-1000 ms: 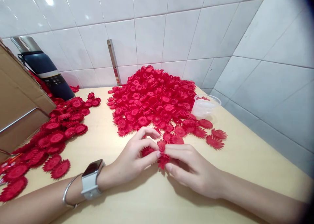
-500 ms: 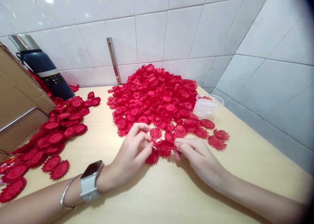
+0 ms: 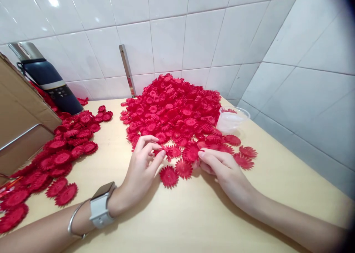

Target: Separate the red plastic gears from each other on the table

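My right hand [image 3: 217, 164] pinches a red toothed fabric disc [image 3: 191, 153], like a flower layer, between thumb and curled fingers. My left hand [image 3: 145, 158] is at the near left edge of the pile, its thumb and fingertips closed around the edge of another red disc [image 3: 166, 152], partly hidden by the fingers. Between the hands, a dark red round disc [image 3: 169, 176] lies flat on the table beside a lighter red one [image 3: 183, 168]. Behind them rises a large heap of red discs [image 3: 172, 105].
A clear plastic cup [image 3: 233, 120] stands right of the heap. On the left are stacked red discs [image 3: 61, 157], a cardboard box [image 3: 24, 97] and a dark blue bottle [image 3: 52, 79]. White tiled walls [image 3: 166, 38] bound the table [image 3: 177, 223] behind and at right.
My hands have moved apart, the left one going left and slightly up. The discs that were bunched between them now show separately, two lying flat on the table.
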`<state>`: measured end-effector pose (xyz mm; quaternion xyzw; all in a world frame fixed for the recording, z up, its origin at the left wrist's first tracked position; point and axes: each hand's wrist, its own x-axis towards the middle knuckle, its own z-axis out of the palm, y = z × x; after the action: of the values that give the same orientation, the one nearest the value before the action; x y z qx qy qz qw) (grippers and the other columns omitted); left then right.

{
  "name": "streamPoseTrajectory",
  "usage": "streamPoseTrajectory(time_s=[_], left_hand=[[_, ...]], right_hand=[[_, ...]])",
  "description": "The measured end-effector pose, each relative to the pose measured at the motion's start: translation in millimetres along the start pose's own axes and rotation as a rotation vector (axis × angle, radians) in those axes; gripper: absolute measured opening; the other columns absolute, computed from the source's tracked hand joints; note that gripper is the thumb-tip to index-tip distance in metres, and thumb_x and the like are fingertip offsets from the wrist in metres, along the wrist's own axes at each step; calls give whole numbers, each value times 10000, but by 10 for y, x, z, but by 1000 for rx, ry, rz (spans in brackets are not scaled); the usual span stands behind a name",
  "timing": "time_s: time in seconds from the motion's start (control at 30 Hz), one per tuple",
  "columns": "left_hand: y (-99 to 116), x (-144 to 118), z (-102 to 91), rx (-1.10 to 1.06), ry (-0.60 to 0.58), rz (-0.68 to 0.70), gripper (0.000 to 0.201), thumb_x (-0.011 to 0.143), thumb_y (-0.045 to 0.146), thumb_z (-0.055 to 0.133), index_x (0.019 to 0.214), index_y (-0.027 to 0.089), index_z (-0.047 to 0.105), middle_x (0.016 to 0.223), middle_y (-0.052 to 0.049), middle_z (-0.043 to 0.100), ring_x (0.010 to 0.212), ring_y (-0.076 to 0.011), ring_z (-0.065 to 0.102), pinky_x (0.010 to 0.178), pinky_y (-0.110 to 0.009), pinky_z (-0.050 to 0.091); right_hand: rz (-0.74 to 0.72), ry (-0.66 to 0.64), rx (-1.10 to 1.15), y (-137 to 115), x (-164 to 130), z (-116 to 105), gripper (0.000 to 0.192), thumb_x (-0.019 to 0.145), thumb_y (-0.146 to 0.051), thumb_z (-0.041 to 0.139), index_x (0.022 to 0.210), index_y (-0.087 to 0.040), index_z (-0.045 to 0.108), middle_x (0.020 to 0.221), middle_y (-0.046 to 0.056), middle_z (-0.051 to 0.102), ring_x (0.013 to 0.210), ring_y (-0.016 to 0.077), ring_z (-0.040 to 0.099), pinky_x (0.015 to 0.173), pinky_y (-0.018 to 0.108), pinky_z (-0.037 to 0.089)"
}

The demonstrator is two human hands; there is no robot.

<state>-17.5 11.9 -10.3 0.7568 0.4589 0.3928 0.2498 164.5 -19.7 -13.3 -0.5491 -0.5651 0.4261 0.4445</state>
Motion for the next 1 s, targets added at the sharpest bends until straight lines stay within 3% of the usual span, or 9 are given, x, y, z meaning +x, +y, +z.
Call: streamPoseTrajectory(time_s=[0.1,0.17,0.27,0.4,0.6,0.73,1.0], left_hand=[[29,-7,-4,1,27,-8,128,798,220,503,925,217,497,1062,-47,421,1020,-176,447,782,-277,431],[60,-19,-13,0,-34,7,143,803,249,501,944,229,504,1090,-44,408,1068,-181,420,847,-294,410],[106,-48,-23,12,-166,67,82,795,275,514,845,222,552,1123,-40,388,1119,-190,388,948,-320,346],[130,-84,-25,43,-199,138,109,813,201,471,747,203,558,1125,-49,392,1099,-196,414,943,-345,353],[134,-76,-27,40,-150,134,10,775,200,533,784,200,529,1092,-58,422,1093,-195,414,941,-345,355],[127,-77,-27,41,-226,176,85,771,222,545,831,207,604,1125,-66,416,1088,-199,421,931,-341,368],[128,-86,-32,50,-264,238,125,767,241,559,814,200,668,1128,-89,445,1048,-222,467,870,-352,423]], right_hand=[[-41,-64,16,-15,3,7,326,816,-282,387,519,-186,290,516,-53,295,470,87,276,432,215,227],[-74,-126,13,-23,2,12,303,819,-256,379,530,-184,325,521,-49,331,482,90,311,448,212,253],[-125,-220,-30,-32,-9,17,271,829,-235,364,567,-177,398,554,-35,415,529,103,387,493,212,307],[-208,-299,-134,-40,-30,20,226,816,-190,401,593,-170,430,602,-20,475,582,113,437,543,220,340],[-298,-281,-322,-20,-21,32,319,853,-191,371,535,-170,357,542,-34,390,510,92,361,490,223,273],[-360,-305,-396,-10,-18,27,319,824,-149,396,507,-165,364,519,-35,375,495,91,356,481,226,250],[-313,-399,-255,-29,-27,2,335,847,-216,413,520,-155,448,530,-30,400,507,93,371,482,224,261]])
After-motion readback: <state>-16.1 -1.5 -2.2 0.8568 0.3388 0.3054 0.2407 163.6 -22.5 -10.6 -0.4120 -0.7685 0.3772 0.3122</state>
